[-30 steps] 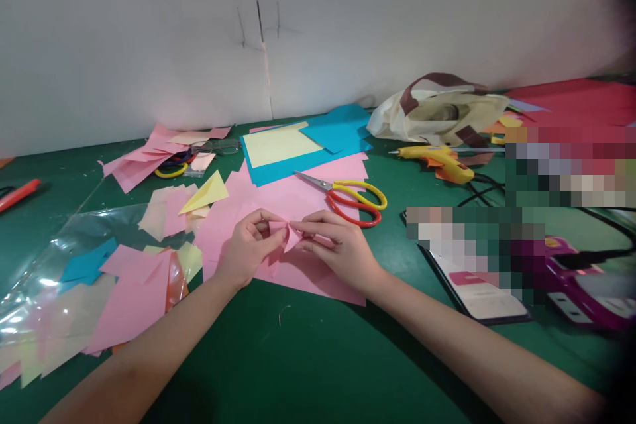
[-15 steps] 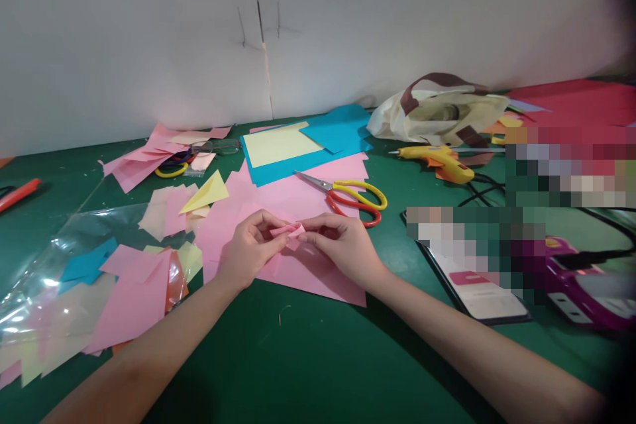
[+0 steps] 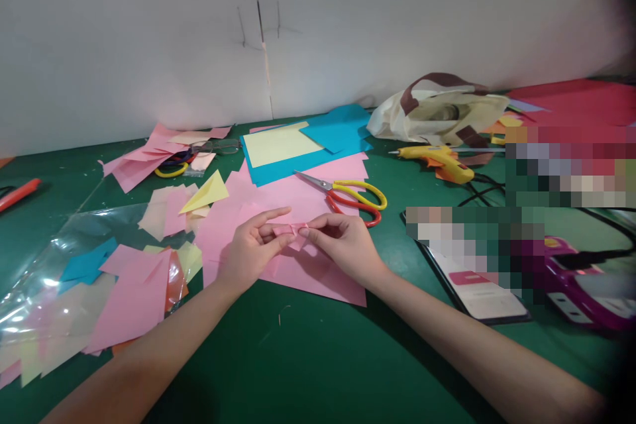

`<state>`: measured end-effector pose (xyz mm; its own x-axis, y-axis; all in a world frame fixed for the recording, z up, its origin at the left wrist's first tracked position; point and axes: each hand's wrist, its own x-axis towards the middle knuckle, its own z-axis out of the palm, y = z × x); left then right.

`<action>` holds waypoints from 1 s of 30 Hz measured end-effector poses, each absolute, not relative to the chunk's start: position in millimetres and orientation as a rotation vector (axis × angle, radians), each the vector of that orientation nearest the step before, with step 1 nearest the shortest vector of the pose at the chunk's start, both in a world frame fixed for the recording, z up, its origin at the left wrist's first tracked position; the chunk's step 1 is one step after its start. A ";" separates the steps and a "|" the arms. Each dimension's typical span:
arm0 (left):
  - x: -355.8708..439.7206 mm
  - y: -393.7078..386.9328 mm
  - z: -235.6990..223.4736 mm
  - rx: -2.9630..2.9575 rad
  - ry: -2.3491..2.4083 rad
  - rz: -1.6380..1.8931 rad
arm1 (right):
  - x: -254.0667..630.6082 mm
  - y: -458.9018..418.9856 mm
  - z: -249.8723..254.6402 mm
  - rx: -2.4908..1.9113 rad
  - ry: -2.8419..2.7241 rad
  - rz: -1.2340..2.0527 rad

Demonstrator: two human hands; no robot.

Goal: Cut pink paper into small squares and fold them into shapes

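Note:
A small folded piece of pink paper (image 3: 297,240) is held between both hands, over the larger pink sheets. My left hand (image 3: 253,246) pinches its left side between thumb and fingers, with the index finger stretched out above it. On the right side, my right hand (image 3: 345,243) grips it between thumb and fingertips. Underneath lie pink sheets (image 3: 328,278) on the green table (image 3: 278,358). Just beyond my right hand rest scissors (image 3: 342,193) with one yellow and one red handle, their blades pointing left. The fingers partly hide the folded paper.
Blue and cream sheets (image 3: 283,146) lie behind the scissors. At left, a clear plastic bag (image 3: 44,278) holds paper pieces. A yellow glue gun (image 3: 437,160), a cloth bag (image 3: 437,112) and a phone (image 3: 489,295) are on the right. A white wall (image 3: 149,33) closes the back.
My left index finger has lifted and straightened away from the folded paper. The paper has turned slightly between my fingertips, and its lower part shows more.

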<state>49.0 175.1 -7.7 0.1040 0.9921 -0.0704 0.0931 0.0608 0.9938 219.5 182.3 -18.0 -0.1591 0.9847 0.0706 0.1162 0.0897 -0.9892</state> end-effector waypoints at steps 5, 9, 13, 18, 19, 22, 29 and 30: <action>48.8 173.8 -9.1 1.276 1.215 1.021 | 219.2 181.5 -16.0 -1.164 -1.482 1.207; 49.8 172.3 -8.8 1.272 1.192 1.011 | 218.9 180.8 -15.2 -1.178 -1.515 1.202; 50.1 172.4 -9.1 1.329 1.248 1.001 | 218.8 180.7 -15.8 -1.198 -1.548 1.173; 49.1 174.4 -11.4 1.368 1.236 1.016 | 218.4 180.9 -16.3 -1.194 -1.552 1.163; 48.9 174.7 -11.8 1.371 1.234 1.021 | 218.4 180.9 -16.3 -1.193 -1.549 1.164; 48.8 174.9 -11.9 1.401 1.255 1.013 | 218.2 181.0 -15.7 -1.200 -1.539 1.160; 49.3 173.1 -7.9 1.408 1.244 0.974 | 217.6 180.5 -15.7 -1.243 -1.602 1.094; 49.1 173.1 -7.9 1.404 1.237 0.962 | 217.7 180.6 -16.2 -1.249 -1.609 1.082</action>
